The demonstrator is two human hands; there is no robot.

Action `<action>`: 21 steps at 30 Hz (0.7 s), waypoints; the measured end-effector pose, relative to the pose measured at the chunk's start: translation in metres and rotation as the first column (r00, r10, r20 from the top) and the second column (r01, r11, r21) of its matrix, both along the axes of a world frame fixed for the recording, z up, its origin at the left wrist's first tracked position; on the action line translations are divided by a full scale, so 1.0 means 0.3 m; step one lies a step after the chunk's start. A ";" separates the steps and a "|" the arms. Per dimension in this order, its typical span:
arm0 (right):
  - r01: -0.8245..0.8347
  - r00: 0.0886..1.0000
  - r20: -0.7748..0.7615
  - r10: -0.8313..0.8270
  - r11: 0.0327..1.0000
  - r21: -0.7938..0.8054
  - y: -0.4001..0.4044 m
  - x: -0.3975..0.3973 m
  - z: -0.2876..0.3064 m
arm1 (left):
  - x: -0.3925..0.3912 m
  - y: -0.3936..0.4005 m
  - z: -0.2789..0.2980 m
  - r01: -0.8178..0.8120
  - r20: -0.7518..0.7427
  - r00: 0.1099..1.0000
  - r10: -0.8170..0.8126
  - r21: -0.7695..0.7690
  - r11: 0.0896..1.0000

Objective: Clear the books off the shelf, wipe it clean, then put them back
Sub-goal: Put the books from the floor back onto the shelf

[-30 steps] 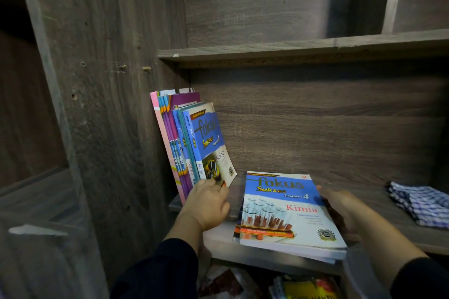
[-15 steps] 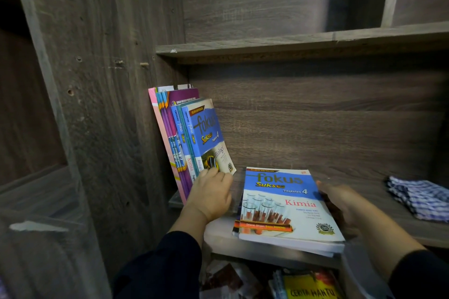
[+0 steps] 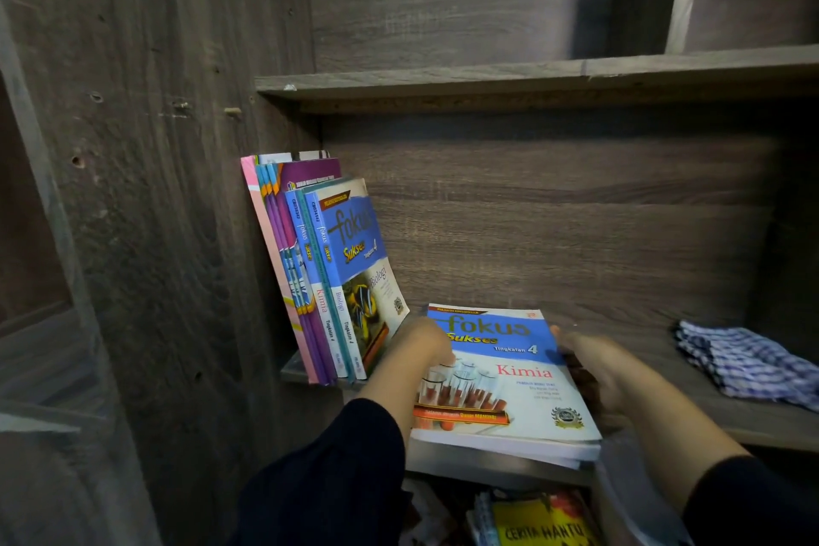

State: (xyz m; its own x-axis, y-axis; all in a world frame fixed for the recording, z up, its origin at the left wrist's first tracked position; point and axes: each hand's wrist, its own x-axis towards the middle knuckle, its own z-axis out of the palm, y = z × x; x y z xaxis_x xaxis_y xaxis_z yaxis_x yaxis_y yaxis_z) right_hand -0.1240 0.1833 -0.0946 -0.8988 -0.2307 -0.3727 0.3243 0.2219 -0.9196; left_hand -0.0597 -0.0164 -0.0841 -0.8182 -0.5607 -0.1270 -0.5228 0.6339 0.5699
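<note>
Wooden shelf (image 3: pixel 709 421), dark grain, with another shelf board (image 3: pixel 532 78) above it. Row of upright books (image 3: pixel 310 279) at the shelf's far left, leaning left against the side panel (image 3: pixel 155 191); pink and purple spines on the left, blue "fokus Sukses" spines on the right, outermost cover reads Biologi. Kimia book (image 3: pixel 501 381) lies flat, cover up, on top of at least one other flat book, at the near edge of the shelf just right of the upright row, near corner overhanging the edge.

Left hand (image 3: pixel 421 346) sits at the Kimia book's left edge, between it and the upright row, fingers over the cover's left side; blurred, grip unclear, cannot tell if it holds the book. Right hand (image 3: pixel 607 368) at the book's right edge, fingers curled round that edge, gripping it. Both arms in dark sleeves (image 3: pixel 337 479).

Blue-white checked cloth (image 3: pixel 749 364) crumpled on the shelf at the right, well apart from the books. Lower compartment under the shelf holds more books, one yellow cover (image 3: pixel 540 528) partly visible, text cut off.
</note>
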 end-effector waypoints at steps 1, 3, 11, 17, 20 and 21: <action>-0.006 1.000 0.007 0.006 1.000 -0.015 0.003 0.004 0.004 | -0.005 -0.011 0.002 -0.018 -0.054 0.998 0.026 0.134 0.991; 0.003 1.000 0.013 -0.003 0.999 -0.042 0.007 0.008 0.006 | 0.002 -0.028 0.011 -0.057 -0.181 0.972 0.151 0.443 0.895; 0.050 0.999 0.012 -0.049 0.986 -0.161 -0.002 0.019 -0.001 | 0.051 -0.005 0.009 0.074 -0.277 0.954 0.112 0.584 0.809; 0.099 0.995 0.014 -0.098 0.984 -0.148 -0.018 -0.033 -0.041 | 0.067 -0.099 0.125 0.051 -0.591 0.771 0.239 0.431 0.901; 0.097 0.995 -0.001 -0.098 0.988 -0.116 -0.018 -0.041 -0.048 | 0.113 -0.114 0.150 -0.138 -0.661 0.662 0.353 0.355 0.924; 0.090 0.996 -0.009 -0.092 0.989 -0.114 -0.018 -0.043 -0.051 | 0.127 -0.110 0.145 -0.242 -0.677 0.626 0.387 0.304 0.922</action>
